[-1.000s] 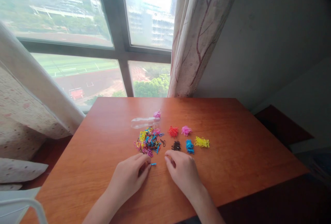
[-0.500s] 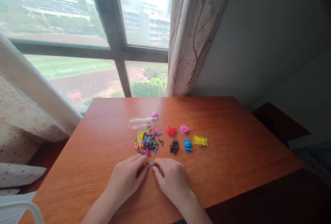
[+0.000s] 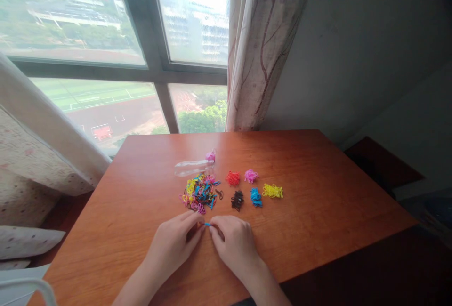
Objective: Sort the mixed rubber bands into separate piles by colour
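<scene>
Head view, lower centre of the frame. The left hand (image 3: 174, 245) and the right hand (image 3: 233, 245) rest on the orange-brown wooden counter (image 3: 318, 193), fingers drawn together, their fingertips meeting at a small blue elastic band (image 3: 207, 224). Each hand pinches one end of it. Whether the band lies on the counter or is raised just off it cannot be told.

Just above the hands in the frame lies a mixed heap of small coloured elastic bands (image 3: 200, 193): yellow, pink, blue and dark. To the right of the heap are five separate single-colour clusters in two rows: a red cluster (image 3: 233, 178) and a pink cluster (image 3: 251, 176) above, then a black cluster (image 3: 238, 199), a blue cluster (image 3: 256, 197) and a yellow cluster (image 3: 272, 191) below.

Above the heap, a clear plastic bottle (image 3: 190, 168) lies on its side. A pink tuft (image 3: 211, 156) sits at its right end, and its contents cannot be made out.

A patterned curtain (image 3: 261, 47) hangs at upper centre, beside the window (image 3: 106, 37).
</scene>
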`<state>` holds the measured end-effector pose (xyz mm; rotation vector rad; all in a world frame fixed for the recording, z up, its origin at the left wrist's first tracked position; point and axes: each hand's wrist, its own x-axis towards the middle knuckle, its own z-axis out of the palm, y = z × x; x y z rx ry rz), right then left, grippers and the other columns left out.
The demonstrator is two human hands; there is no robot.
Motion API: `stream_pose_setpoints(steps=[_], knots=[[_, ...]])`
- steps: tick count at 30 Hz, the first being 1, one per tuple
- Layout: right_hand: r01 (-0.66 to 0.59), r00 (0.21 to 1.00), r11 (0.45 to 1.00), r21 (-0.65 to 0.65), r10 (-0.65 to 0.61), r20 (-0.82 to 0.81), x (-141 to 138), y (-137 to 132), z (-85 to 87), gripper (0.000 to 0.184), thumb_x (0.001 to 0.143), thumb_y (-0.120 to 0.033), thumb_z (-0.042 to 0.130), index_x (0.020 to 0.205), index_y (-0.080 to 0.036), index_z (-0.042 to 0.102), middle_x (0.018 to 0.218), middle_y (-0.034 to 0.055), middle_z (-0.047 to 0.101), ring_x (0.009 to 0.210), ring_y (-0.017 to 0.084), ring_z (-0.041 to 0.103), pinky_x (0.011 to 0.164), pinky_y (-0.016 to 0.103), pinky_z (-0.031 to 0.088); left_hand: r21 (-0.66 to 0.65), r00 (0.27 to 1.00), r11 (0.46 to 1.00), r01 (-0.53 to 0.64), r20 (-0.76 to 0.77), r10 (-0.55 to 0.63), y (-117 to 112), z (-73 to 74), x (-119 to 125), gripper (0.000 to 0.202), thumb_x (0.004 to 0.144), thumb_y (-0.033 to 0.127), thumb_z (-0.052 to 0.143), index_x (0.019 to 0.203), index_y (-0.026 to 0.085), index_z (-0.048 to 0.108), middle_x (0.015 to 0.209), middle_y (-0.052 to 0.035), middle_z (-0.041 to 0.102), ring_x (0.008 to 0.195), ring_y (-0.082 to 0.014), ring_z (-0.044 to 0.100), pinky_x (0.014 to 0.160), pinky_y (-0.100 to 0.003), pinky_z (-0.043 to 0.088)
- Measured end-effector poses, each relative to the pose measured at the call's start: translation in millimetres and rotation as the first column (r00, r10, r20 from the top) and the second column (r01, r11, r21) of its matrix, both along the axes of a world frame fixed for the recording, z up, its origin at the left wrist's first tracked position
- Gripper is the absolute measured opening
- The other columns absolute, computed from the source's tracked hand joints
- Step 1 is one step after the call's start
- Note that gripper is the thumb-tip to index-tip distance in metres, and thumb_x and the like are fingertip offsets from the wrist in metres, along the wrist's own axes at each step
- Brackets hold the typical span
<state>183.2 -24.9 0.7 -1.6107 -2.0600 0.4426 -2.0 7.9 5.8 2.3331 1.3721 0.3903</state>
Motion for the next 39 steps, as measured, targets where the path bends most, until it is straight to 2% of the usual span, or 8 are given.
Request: stream_pose_setpoints(steps=[8, 12, 15, 20, 25, 33, 39], knots=[[0.039, 0.998, 0.999, 0.017, -0.038, -0.055, 0.2, 0.1, -2.3, 0.012, 0.089, -0.016, 0.057, 0.081, -0.023, 0.061, 0.074, -0.0028, 0.067, 0.067, 0.013, 0.06, 0.061, 0.023, 0.032, -0.028, 1.0, 1.0, 0.0, -0.013, -0.001, -0.4, 3.6, 0.8, 0.016, 0.094, 0.026, 0.046, 0.088, 0.024, 0.06, 0.081, 0.0006, 0.066, 0.073, -0.0148, 0.062, 0.066, -0.022, 0.042], [0.085, 0.987, 0.995, 0.057, -0.076, -0.141, 9.5, 1.4, -1.0, 0.012, 0.09, -0.018, 0.054, 0.088, -0.023, 0.065, 0.072, -0.0019, 0.066, 0.065, 0.013, 0.059, 0.062, 0.022, 0.034, -0.043, 1.0, 0.999, -0.002, -0.012, 0.002, 0.1, 4.4, 0.8, 0.015, 0.093, 0.025, 0.046, 0.09, 0.025, 0.061, 0.083, 0.0006, 0.067, 0.075, -0.0149, 0.063, 0.067, -0.022, 0.042], [0.16, 0.974, 0.983, 0.094, -0.142, -0.175, 30.5, 3.6, -0.4, 0.015, 0.092, -0.023, 0.052, 0.087, -0.022, 0.067, 0.066, -0.0017, 0.063, 0.06, 0.013, 0.058, 0.061, 0.022, 0.036, -0.03, 1.0, 1.0, 0.001, -0.011, -0.001, 0.3, 5.4, 1.2, 0.015, 0.093, 0.025, 0.046, 0.089, 0.025, 0.061, 0.084, 0.0002, 0.067, 0.074, -0.0151, 0.063, 0.066, -0.022, 0.042], [0.305, 0.945, 0.944, 0.128, -0.283, -0.163, 80.5, 8.3, -4.5, 0.021, 0.093, -0.031, 0.051, 0.087, -0.021, 0.068, 0.064, -0.0007, 0.062, 0.056, 0.013, 0.057, 0.058, 0.022, 0.039, -0.002, 1.0, 1.0, -0.006, 0.011, 0.006, -0.4, 7.6, 2.1, 0.016, 0.092, 0.024, 0.046, 0.086, 0.024, 0.061, 0.08, 0.0, 0.067, 0.071, -0.0149, 0.062, 0.063, -0.022, 0.041], [0.355, 0.935, 0.923, 0.148, -0.345, -0.086, 107.1, 10.6, -9.1, 0.022, 0.093, -0.032, 0.049, 0.09, -0.022, 0.069, 0.062, -0.0004, 0.062, 0.056, 0.015, 0.058, 0.059, 0.024, 0.04, -0.008, 1.0, 1.0, -0.007, -0.014, 0.007, -0.4, 7.0, 2.0, 0.014, 0.091, 0.023, 0.047, 0.086, 0.024, 0.06, 0.082, 0.0002, 0.067, 0.072, -0.0149, 0.062, 0.064, -0.022, 0.041], [0.351, 0.936, 0.921, 0.167, -0.347, -0.053, 97.8, 9.4, -6.2, 0.021, 0.093, -0.029, 0.05, 0.093, -0.021, 0.069, 0.063, -0.0003, 0.062, 0.056, 0.015, 0.058, 0.059, 0.024, 0.04, -0.005, 1.0, 1.0, -0.003, -0.026, 0.003, -0.8, 6.3, 1.2, 0.016, 0.092, 0.024, 0.045, 0.086, 0.023, 0.06, 0.08, 0.0, 0.067, 0.072, -0.0151, 0.063, 0.064, -0.023, 0.043], [0.208, 0.977, 0.96, 0.186, -0.196, -0.078, 60.5, 9.4, -2.5, 0.019, 0.093, -0.022, 0.05, 0.092, -0.022, 0.069, 0.073, 0.0013, 0.068, 0.065, 0.014, 0.063, 0.063, 0.022, 0.041, 0.066, 0.991, 0.993, -0.094, 0.102, 0.087, 2.7, 0.7, -1.1, 0.019, 0.094, 0.028, 0.045, 0.098, 0.024, 0.062, 0.088, -0.0008, 0.071, 0.074, -0.0147, 0.067, 0.068, -0.023, 0.048]])
